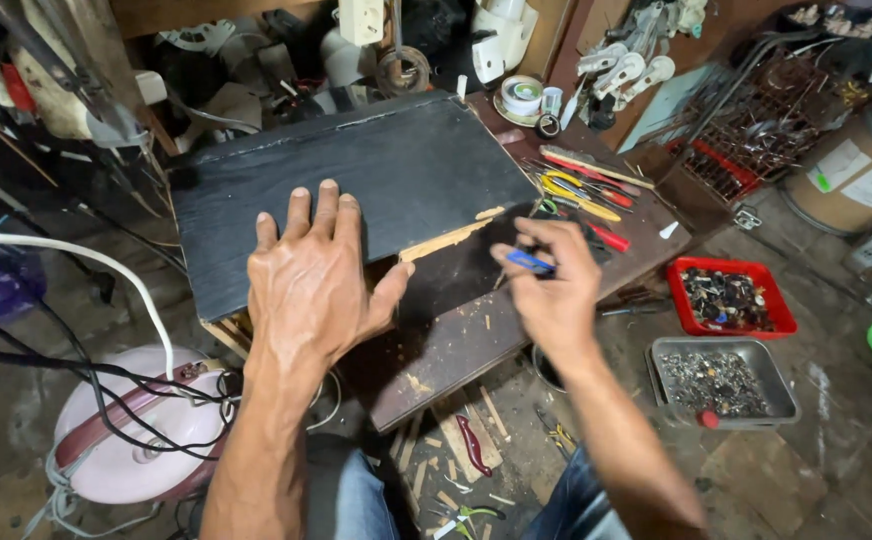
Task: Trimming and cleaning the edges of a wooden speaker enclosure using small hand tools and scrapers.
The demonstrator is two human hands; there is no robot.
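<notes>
**Two hands at a black board on a cluttered workbench**

Nearest to me, at the bottom of the view, I see wood chips and a red-handled pair of pliers (473, 445) lying on the floor between the person's knees. To the left sits a pale pink round appliance (136, 440) draped with black cables and a white cord (106, 265).

Just above that, the left hand (311, 280) lies flat and open, fingers spread, palm down on the near edge of a black board (406, 165). It grips nothing; it presses on the board. The board rests tilted across a dark wooden bench (456, 340), and its near right corner is chipped, showing a strip of pale raw wood (446, 240).

The right hand (556, 285) hovers just beside that chipped corner, fingers pinched around a small blue-handled tool (529, 262). I cannot tell what kind of tool it is.

To the right, on the floor, stand a grey metal tray (721, 385) of small metal parts and, behind it, a red tray (731, 298) of dark parts.

Farther along the bench, past the right hand, lie screwdrivers and pliers with red and yellow handles (581, 190). Beyond them I see a roll of tape (522, 95), and a wire rack (756, 130) at far right.
</notes>
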